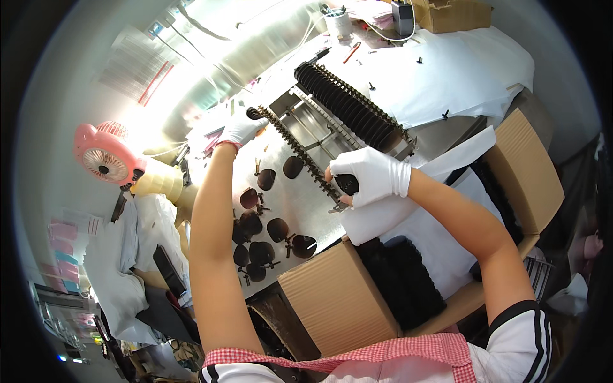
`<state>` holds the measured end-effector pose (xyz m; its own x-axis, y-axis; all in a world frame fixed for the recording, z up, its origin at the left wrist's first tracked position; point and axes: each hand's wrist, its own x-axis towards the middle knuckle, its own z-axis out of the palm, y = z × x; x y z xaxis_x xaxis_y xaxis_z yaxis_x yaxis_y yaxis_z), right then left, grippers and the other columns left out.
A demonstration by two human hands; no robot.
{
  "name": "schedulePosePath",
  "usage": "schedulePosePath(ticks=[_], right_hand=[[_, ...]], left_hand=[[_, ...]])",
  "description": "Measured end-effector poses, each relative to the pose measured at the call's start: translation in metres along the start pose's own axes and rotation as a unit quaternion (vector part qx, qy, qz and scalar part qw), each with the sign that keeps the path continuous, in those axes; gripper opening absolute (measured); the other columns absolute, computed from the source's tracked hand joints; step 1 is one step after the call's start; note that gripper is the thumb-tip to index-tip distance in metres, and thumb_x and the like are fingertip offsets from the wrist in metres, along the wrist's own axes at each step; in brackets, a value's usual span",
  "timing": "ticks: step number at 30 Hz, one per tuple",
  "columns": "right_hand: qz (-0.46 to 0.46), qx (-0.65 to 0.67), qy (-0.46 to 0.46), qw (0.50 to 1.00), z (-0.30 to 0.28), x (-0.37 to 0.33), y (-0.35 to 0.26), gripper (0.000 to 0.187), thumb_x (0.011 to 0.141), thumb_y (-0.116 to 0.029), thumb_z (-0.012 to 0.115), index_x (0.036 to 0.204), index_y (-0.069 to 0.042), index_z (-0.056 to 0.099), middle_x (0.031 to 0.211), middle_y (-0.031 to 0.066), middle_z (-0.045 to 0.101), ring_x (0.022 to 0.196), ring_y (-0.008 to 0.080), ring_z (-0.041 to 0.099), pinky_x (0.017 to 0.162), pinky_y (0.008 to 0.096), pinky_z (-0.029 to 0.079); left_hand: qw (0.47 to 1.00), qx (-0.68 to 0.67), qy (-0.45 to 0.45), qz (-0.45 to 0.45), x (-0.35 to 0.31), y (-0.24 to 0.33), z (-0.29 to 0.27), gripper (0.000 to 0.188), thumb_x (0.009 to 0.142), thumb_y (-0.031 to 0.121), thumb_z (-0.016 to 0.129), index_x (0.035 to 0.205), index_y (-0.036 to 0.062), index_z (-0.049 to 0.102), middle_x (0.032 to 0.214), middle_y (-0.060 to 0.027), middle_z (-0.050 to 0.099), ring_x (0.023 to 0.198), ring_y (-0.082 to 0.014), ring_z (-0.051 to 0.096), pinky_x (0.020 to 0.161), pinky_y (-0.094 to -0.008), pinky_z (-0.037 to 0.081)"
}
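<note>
My left hand (pixel 241 129), in a white glove with bare fingertips, is at the far end of a long toothed rail (pixel 295 147). Its fingers are drawn together beside a dark lens (pixel 254 113); what they grip is partly hidden. At the rail's near end, my right hand (pixel 377 173), gloved the same way, closes thumb and finger around a dark lens (pixel 347 184). The rail forms one side of a metal rack (pixel 324 137), whose far side bears a dense row of dark lenses (pixel 348 105). Several loose brown-tinted lenses (pixel 262 253) with small clips lie on the metal table.
An open cardboard box (pixel 338 297) with black contents and white sheeting stands near right. White paper (pixel 447 73) covers the table's far right, with small black clips on it. A pink fan (pixel 105 156) is at left; a pen cup (pixel 338 24) and another box (pixel 452 15) stand behind.
</note>
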<state>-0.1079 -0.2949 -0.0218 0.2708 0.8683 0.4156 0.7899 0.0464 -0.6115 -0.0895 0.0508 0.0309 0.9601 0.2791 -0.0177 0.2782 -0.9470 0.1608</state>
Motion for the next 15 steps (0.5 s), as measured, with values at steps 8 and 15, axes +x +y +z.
schedulePosePath(ticks=[8,15], right_hand=[[-0.018,0.026,-0.006,0.999,-0.001,0.0,0.002,0.039,0.07,-0.026,0.076,0.104,-0.011,0.063,0.086,0.0128,0.068,0.082,0.0317,0.068,0.076,0.0382,0.055],[0.1,0.02,0.104,0.989,0.006,0.002,-0.011,0.056,0.072,-0.014,0.077,0.124,-0.007,0.059,0.115,0.0138,0.066,0.107,0.0291,0.065,0.098,0.0354,0.051]], left_hand=[[0.947,0.313,-0.071,0.001,-0.003,0.059,0.009,0.05,0.084,0.025,0.057,0.126,-0.0011,0.056,0.127,-0.0233,0.059,0.13,-0.0359,0.047,0.112,-0.0508,0.031],[0.945,0.223,0.233,0.047,-0.032,-0.011,0.01,0.046,0.09,0.023,0.061,0.134,0.0093,0.057,0.121,-0.0121,0.067,0.106,-0.0292,0.064,0.094,-0.0487,0.048]])
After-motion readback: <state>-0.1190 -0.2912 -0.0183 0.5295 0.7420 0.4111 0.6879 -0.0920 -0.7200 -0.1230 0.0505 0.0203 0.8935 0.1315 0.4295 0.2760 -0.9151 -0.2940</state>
